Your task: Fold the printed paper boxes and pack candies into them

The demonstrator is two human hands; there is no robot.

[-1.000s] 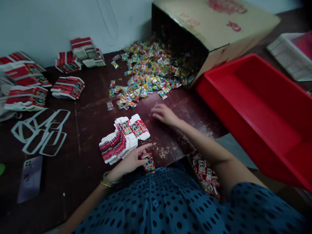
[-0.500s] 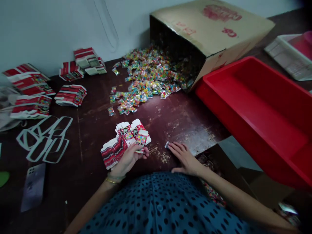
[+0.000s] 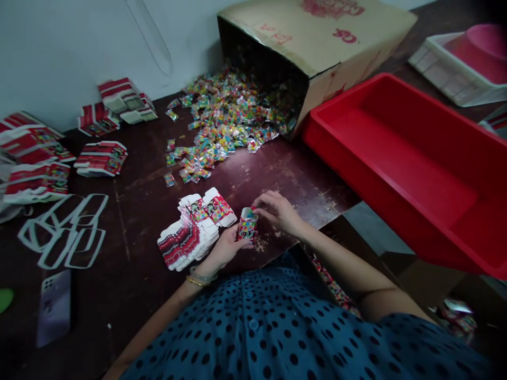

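Okay, head view: left hand has its fingers clamped on a small box, mouth up, just right of the flat cartons; right hand pinches a packet between fingertips at that mouth. Candy pile beyond, red tub off right.

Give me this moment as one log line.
left hand: holds small printed box; right hand: at box's top; candy packets: heaped at open cardboard carton

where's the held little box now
In the head view, the little box is near the middle, in the left hand's grip, just right of the fanned flat boxes.
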